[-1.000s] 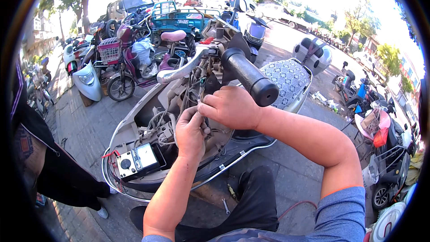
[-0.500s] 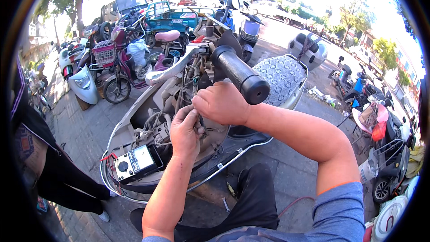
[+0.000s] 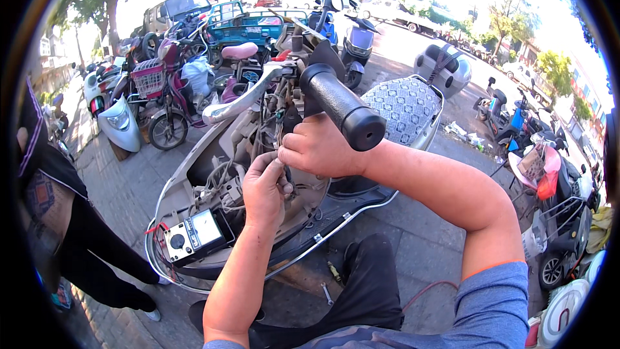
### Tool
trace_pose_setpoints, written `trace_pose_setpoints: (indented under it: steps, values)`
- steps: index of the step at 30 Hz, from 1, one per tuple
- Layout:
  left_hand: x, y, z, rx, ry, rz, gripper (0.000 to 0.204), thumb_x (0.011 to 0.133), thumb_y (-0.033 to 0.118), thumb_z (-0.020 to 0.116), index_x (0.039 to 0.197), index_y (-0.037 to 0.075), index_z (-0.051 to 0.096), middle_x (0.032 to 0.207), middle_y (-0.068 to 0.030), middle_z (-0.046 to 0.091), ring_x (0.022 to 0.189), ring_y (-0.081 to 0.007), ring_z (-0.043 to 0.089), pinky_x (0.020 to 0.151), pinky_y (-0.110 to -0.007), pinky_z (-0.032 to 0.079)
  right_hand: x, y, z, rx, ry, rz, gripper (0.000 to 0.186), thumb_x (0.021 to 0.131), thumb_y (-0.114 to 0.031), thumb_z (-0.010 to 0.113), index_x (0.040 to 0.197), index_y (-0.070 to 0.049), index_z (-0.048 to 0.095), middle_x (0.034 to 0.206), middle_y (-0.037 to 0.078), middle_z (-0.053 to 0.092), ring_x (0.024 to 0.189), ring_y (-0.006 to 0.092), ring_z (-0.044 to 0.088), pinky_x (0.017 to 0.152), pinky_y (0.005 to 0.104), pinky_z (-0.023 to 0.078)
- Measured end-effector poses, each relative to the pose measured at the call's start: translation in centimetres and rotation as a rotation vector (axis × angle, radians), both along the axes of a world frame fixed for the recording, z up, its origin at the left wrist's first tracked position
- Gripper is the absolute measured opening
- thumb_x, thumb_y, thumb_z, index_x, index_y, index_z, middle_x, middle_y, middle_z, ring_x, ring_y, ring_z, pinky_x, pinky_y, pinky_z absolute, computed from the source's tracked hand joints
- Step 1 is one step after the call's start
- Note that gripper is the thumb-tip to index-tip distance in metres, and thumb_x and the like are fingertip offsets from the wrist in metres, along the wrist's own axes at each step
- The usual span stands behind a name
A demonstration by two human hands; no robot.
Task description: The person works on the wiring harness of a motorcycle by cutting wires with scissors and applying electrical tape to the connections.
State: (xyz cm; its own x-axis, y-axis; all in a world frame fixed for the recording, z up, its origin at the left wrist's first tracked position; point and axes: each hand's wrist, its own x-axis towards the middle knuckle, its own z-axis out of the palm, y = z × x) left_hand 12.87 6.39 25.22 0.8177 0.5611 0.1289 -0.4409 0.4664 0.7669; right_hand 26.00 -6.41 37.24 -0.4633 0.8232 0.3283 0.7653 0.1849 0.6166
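My left hand (image 3: 261, 187) and my right hand (image 3: 326, 148) meet fingertip to fingertip at the opened front of a scooter. Both are closed in a pinch at the lower end of a bundle of thin wires (image 3: 271, 119); the part of the wire inside the fingers is mostly hidden. Just above my right hand juts a black handlebar grip (image 3: 342, 106), with a silver brake lever (image 3: 242, 100) to its left. A multimeter (image 3: 194, 236) with a dial and a pale display lies on the scooter's front body, beside loose cables (image 3: 223, 178).
At the left stands a person in black trousers (image 3: 97, 262). A wrench (image 3: 327, 294) and a screwdriver (image 3: 334, 271) lie on the ground by my knee. Behind are a pink bicycle's basket (image 3: 148, 77), a blue cargo tricycle (image 3: 248, 29) and a patterned scooter seat (image 3: 403, 106). More scooters (image 3: 562, 213) stand right.
My right elbow has swung slightly outward to the right, while both hands stay together at the wires. The person at the left has shifted an arm.
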Motion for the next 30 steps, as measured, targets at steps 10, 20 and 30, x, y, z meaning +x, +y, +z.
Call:
trace_pose_setpoints:
  steps: [10,20,30]
  values:
    - [0.0,-0.4,0.3,-0.025,-0.045,-0.002,0.012,0.11,0.012,0.07,0.118,0.004,0.073,0.086,0.0014,0.064,0.062,-0.0067,0.061,0.053,-0.023,0.051,0.1,1.0,-1.8,0.096,0.357,-0.127,0.014,0.094,-0.021,0.073,0.095,-0.008,0.067,0.08,0.009,0.069,0.077,0.0317,0.075,0.07,0.0449,0.058]
    - [-1.3,0.8,0.3,0.11,0.063,0.039,0.013,0.111,0.013,0.067,0.119,0.003,0.072,0.085,0.0015,0.063,0.065,-0.0078,0.057,0.056,-0.025,0.053,-1.8,0.8,-0.9,-0.054,0.895,-0.07,0.015,0.099,-0.017,0.073,0.109,-0.006,0.077,0.1,0.014,0.076,0.095,0.0383,0.076,0.08,0.0478,0.06]
    - [-2.4,1.7,-0.3,0.088,0.148,0.004,0.012,0.111,0.016,0.066,0.114,0.005,0.07,0.088,0.0007,0.061,0.069,-0.0075,0.058,0.057,-0.026,0.054,-0.3,1.8,-1.3,-0.065,0.546,0.004,0.011,0.093,-0.011,0.074,0.105,-0.011,0.074,0.101,0.006,0.066,0.098,0.031,0.074,0.079,0.0444,0.061]
